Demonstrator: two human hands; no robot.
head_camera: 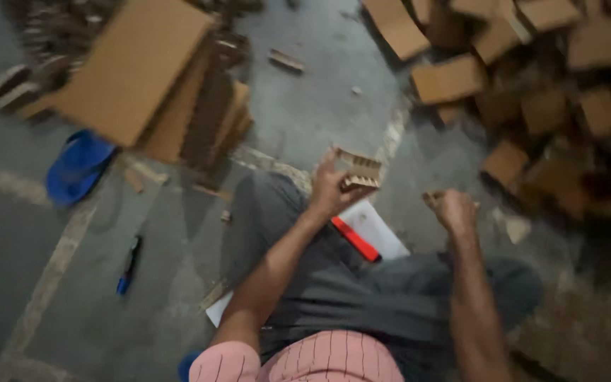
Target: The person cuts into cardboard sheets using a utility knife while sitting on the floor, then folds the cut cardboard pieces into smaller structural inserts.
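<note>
Two hands are raised over the person's lap, above the grey floor [319,106]. The left hand [330,189] is closed round a small corrugated cardboard piece [357,170], fingers curled under it and thumb on the near side. The piece sticks out from the hand to the right and away from the person, its long axis running roughly left to right with a slight downward slope toward the right; its ribbed edge faces the camera. The right hand [457,209] is drawn into a loose fist, and a short cardboard scrap [432,199] pokes out at its left side, toward the other hand; how it is gripped is too blurred to tell. The two hands are apart, with a white sheet [376,230] and a red strip [355,239] lying on the trouser leg between and below them. Stacked cardboard sheets [136,71] lie at upper left beside a blue sandal [78,166]; a heap of small cardboard boxes [532,85] fills the upper right. A blue-tipped pen [129,265] lies on the floor at left.
</note>
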